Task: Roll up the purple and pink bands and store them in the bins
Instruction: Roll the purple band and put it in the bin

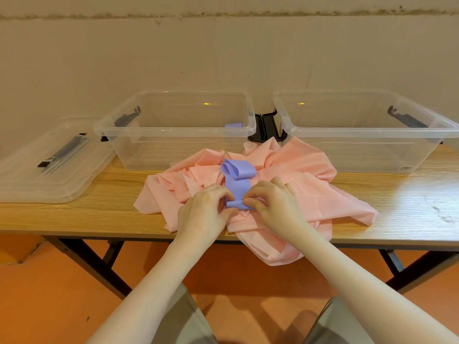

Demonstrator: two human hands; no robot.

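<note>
Left hand, right hand: both pinched the near end of the purple band, a small tight roll begun between the fingertips.
Purple band: lay on the pink heap, its far end folded loosely.
Step, as judged: early rolling of a purple band.
Next move, as judged: roll away from the body, edges kept level, tension held.
Left bin: one purple roll inside, far right corner.
Right bin: no band seen inside.
Lid: left of the bins.

The right bin and the lid run past the frame edges; both hands hide the purple band's rolled end.
</note>
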